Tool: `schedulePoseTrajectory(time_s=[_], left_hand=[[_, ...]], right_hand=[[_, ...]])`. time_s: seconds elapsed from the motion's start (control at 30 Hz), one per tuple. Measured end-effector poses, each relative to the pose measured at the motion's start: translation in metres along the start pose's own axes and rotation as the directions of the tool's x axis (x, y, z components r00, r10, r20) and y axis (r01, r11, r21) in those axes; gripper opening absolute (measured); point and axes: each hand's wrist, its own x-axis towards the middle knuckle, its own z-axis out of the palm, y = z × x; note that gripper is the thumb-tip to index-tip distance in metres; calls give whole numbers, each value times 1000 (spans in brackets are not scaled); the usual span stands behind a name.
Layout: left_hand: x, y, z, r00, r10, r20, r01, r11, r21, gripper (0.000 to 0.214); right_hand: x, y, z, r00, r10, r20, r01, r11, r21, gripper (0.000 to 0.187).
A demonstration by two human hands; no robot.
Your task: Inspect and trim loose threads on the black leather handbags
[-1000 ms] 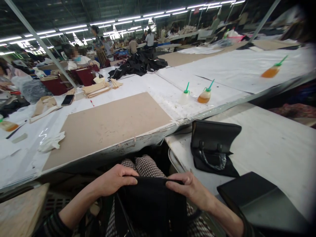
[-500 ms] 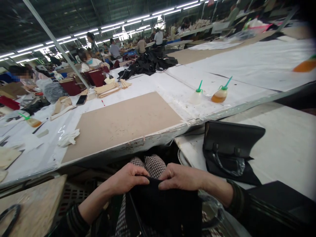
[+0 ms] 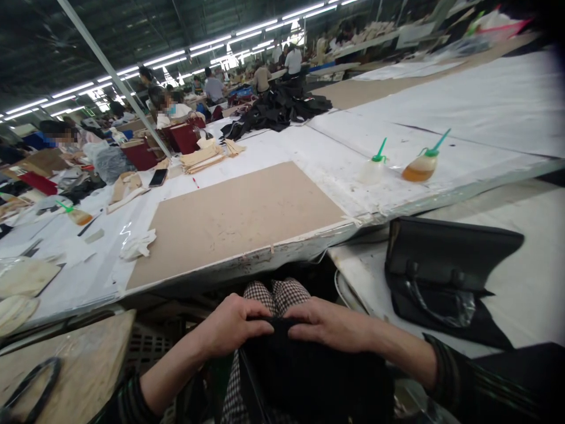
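Observation:
A black bag lies across my lap, over checked trousers. My left hand pinches its upper edge between thumb and fingers. Close beside it, my right hand grips the same edge, thumb on the near side and fingers over the far side. A short stretch of the edge shows between the two thumbs. The bag's lower part is dark and runs out of view at the bottom. On the right, another black bag stands with its flap raised and a plastic-wrapped handle in front.
Ahead is a white-covered table with a brown board. Glue bottles, a phone, tan pieces and a heap of black pieces lie on it. At left, a loop handle rests on a worn board. Several people work beyond.
The view has turned slightly left, so the table and the other bag appear farther right. Both hands keep their pinch, and the held bag's face lies a little flatter and wider.

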Motion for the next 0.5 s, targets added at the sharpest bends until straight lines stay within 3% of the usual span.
schedulePoseTrajectory(time_s=[0.13,0.3,0.4,0.5], left_hand=[[1,2,2,999,34,-2,-34,997,67,21],[1,6,5,997,78,-22,-76,994,73,20],[1,5,14,993,72,-89,-69,997,35,17],[2,3,25,983,-7,-182,-4,998,-60,15]], right_hand=[[-1,-2,3,1000,-5,-27,4,999,-40,16],[3,-9,9,992,-72,-105,38,954,-296,23],[7,-12,14,987,-74,-145,1,893,-450,22],[9,-15,17,986,-54,-157,-34,860,-509,21]])
